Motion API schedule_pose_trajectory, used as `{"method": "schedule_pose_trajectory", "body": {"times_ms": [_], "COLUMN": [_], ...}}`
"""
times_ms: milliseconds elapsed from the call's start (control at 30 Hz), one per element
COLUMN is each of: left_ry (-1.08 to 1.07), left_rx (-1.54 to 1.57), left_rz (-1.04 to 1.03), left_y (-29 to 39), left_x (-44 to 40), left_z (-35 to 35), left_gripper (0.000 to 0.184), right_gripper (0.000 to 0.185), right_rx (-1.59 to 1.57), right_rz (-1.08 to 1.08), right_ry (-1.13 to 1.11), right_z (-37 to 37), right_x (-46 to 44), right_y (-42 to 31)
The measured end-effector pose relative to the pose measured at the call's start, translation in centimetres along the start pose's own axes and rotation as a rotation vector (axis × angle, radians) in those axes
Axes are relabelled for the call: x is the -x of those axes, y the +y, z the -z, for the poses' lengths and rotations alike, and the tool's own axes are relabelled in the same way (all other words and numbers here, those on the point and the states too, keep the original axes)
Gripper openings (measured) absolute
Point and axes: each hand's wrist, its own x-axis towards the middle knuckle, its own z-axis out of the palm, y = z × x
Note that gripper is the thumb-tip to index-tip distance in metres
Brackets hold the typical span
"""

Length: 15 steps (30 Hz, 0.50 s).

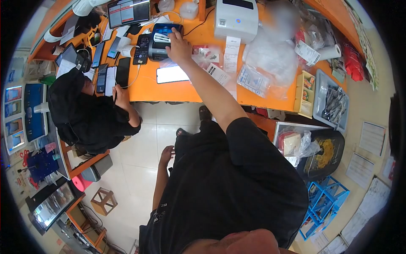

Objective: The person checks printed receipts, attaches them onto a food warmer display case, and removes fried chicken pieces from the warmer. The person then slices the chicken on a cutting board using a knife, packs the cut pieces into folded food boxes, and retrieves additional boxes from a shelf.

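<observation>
My right hand [179, 47] reaches across the orange desk and rests on a small dark blue and black machine [157, 53], its fingers stretched over the top. A white strip with dark markings [162, 38] lies on that machine beside my fingertips. Just below it on the desk is a phone with a bright white screen [172, 75]. To the machine's left lies a black phone [142, 48]. My left hand [166, 155] hangs low by my side over the tiled floor, fingers loosely apart, holding nothing that I can see.
A person in black [91, 112] sits at the left, one hand holding a pen over phones. A white label printer [236, 21] feeds out a paper strip [231, 55]. Plastic bags [272, 55], a wooden box [303, 94] and a grey tray [321, 84] stand right. A stool [104, 201] is behind.
</observation>
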Motion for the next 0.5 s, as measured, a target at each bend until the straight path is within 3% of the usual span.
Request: {"method": "schedule_pose_trajectory", "body": {"times_ms": [333,500], "left_ry": [0.009,-0.001], "left_rx": [0.016,0.001], "left_rz": [-0.018,-0.240], "left_y": [0.7,5.3], "left_x": [0.6,-0.3], "left_z": [-0.4,0.3], "left_gripper": [0.043,0.039], "right_gripper": [0.015,0.013], "right_rx": [-0.144,-0.274], "right_rz": [0.029,0.118], "right_ry": [0.218,0.176], "right_z": [-0.1,1.0], "right_x": [-1.7,-3.3], "right_y": [-1.2,0.4]}}
